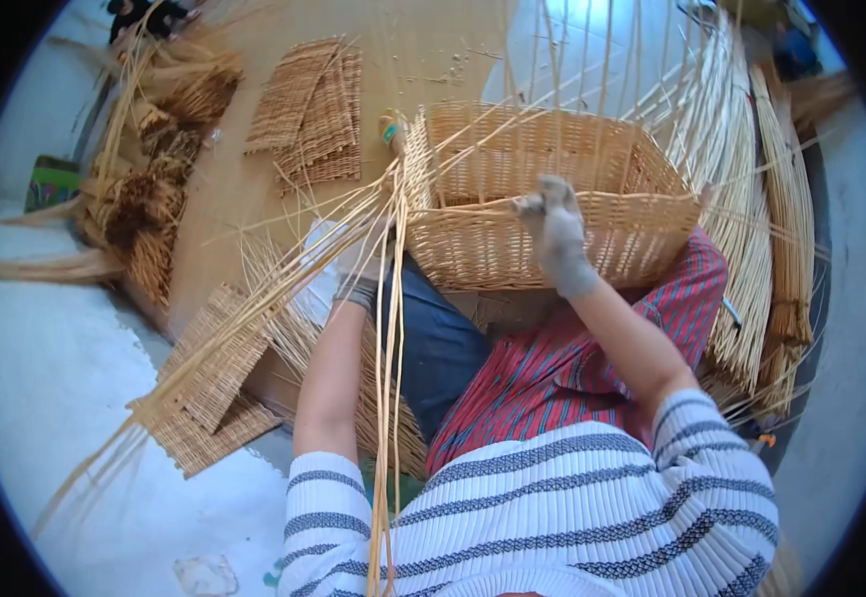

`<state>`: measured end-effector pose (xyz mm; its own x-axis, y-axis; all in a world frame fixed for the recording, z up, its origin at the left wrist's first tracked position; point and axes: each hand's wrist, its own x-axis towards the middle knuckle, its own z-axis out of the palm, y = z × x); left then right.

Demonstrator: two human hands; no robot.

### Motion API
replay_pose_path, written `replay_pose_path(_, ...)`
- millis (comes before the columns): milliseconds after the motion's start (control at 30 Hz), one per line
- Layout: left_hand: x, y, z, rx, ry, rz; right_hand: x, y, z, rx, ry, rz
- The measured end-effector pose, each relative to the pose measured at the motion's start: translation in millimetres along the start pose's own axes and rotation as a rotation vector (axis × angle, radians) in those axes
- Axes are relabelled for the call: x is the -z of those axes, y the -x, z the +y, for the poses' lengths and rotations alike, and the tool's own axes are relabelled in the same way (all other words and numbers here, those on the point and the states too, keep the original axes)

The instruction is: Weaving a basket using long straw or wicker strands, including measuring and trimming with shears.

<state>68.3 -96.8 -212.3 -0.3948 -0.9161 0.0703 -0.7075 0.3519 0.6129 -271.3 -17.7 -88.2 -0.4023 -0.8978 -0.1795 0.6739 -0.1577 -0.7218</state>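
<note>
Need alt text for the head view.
An unfinished wicker basket is before a person, whose gloved right hand is at its near wall and gloved left hand is beside loose canes. Woven mats lie at left; cane bundles at right.

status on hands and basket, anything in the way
Right hand at near side of basket, grip unclear. Left hand by basket's left end, partly hidden. Loose strands crossing in front.

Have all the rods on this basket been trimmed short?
No, long rods trail from the left end of the basket.
</note>
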Motion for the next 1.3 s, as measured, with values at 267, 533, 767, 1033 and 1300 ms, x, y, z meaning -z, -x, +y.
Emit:
replay_pose_path(267,-10,1,165,-0.299,-0.034,0.526,102,-36,10,-0.047,0.283,0.085)
replay_pose_path(533,-36,-64,147,0.356,0.487,-0.178,-25,-65,-6,0.445,0.597,-0.109)
replay_pose_path(767,-44,-64,149,0.39,0.412,-0.124,-8,-88,-17,0.533,0.581,-0.276)
replay_pose_path(1033,-35,-71,194,0.581,0.537,0.037,65,-4,-6,0.338,0.474,-0.041)
replay_pose_path(1300,-34,-68,233,-0.037,0.315,0.834,111,-20,-70,0.094,0.408,0.17)
